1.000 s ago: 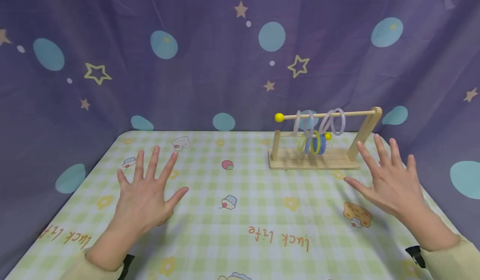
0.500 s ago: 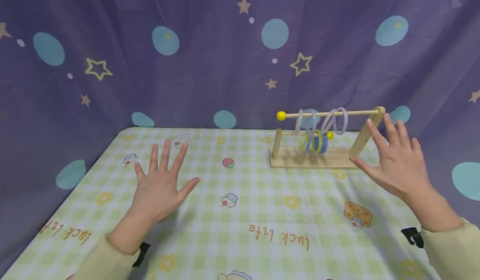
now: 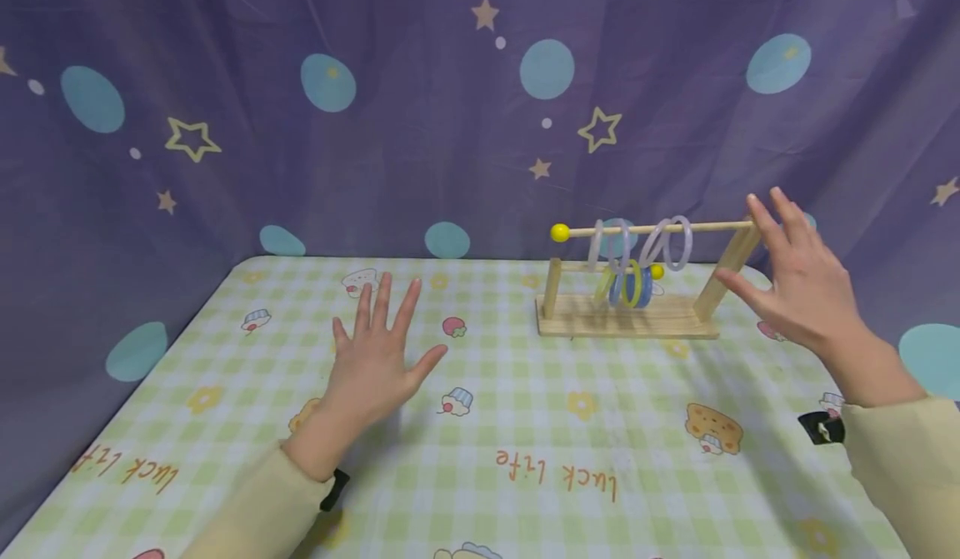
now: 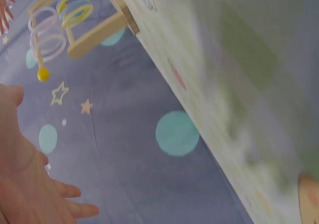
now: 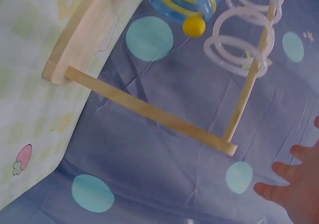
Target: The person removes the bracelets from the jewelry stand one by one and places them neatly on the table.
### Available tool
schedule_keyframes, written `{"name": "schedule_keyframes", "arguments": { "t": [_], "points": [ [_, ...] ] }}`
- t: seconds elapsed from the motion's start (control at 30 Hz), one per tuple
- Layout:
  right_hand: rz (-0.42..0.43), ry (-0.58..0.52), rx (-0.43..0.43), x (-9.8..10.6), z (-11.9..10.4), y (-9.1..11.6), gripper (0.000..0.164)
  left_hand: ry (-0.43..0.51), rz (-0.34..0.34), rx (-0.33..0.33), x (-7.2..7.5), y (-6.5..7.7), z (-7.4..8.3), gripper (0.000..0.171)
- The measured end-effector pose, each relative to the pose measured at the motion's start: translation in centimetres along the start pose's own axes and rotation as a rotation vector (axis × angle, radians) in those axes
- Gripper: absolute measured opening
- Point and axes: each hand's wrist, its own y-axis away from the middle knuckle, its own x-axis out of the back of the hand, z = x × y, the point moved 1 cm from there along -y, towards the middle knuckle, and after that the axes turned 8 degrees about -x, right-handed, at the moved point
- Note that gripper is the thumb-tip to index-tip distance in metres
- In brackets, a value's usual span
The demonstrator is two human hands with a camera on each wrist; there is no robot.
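Note:
My left hand (image 3: 373,371) hovers over the middle-left of the table with its fingers spread, holding nothing. Farther right, my right hand (image 3: 810,296) is raised beside the slanted post of a wooden ring rack (image 3: 675,324), fingers extended and nothing in them. Its fingertips overlap the post's top in the head view. On the rack's upper rod hang several pale lilac rings (image 3: 689,247); a yellow ball (image 3: 559,232) caps that rod. Yellow and blue rings (image 3: 647,288) sit on the lower rod, which ends in another yellow ball (image 3: 657,272).
A green checked tablecloth (image 3: 525,376) with printed cakes and lettering covers the table. Behind it and at both sides hangs a purple curtain (image 3: 420,167) with stars and teal dots. The rack stands near the table's back right edge.
My left hand has moved right and slightly forward over the cloth. My right hand has risen beside the rack's post. The rack and its rings have stayed in place.

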Motion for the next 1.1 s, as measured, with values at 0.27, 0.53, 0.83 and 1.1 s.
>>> {"name": "schedule_keyframes", "arguments": {
  "t": [0.27, 0.53, 0.83, 1.1],
  "points": [
    [0.002, -0.218, -0.076, -0.3, 1.8, -1.6, 0.076, 0.059, 0.001, -0.013, -1.6, -1.8, 1.7, 0.086],
    [0.023, -0.438, -0.140, -1.8, 3.3, -2.2, 0.068, 0.191, -0.011, -0.046, -3.1, -3.0, 3.3, 0.080],
    [0.101, -0.575, -0.198, -4.7, 4.8, -2.2, 0.058, 0.362, 0.079, -0.120, -4.0, -4.5, 5.1, 0.075],
    [0.122, -0.626, -0.224, -6.4, 5.2, -2.4, 0.052, 0.458, 0.073, -0.153, -4.4, -6.0, 7.0, 0.074]
  ]
}}
